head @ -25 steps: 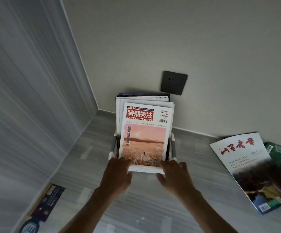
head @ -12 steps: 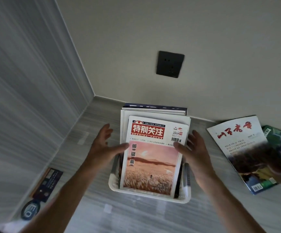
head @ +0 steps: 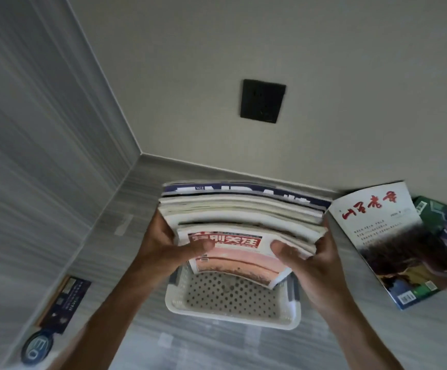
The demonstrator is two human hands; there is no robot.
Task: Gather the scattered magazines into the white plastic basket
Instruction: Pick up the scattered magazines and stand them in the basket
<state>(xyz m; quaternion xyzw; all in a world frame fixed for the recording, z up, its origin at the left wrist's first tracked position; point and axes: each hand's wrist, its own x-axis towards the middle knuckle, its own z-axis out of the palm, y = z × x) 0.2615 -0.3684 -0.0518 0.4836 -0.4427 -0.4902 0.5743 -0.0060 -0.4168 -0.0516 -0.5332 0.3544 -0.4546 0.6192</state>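
Observation:
A thick stack of magazines [head: 241,214] is held up over the white plastic basket [head: 230,316], whose perforated bottom shows beneath it. The nearest magazine has a red title band and a pink cover. My left hand [head: 169,244] grips the stack's left side, thumb on the red band. My right hand [head: 308,255] grips its right side, thumb on the front cover. On the floor to the right lies a white magazine with red lettering [head: 393,236], overlapping a green magazine [head: 441,222].
The basket stands on a grey striped floor in a room corner. A dark wall socket [head: 263,101] is on the back wall. A dark blue booklet [head: 66,303] and a round blue object [head: 36,347] lie by the left wall.
Both hands moved from the stack's sides to gripping it, and the stack has been tilted up so the basket's bottom shows. The camera has come closer.

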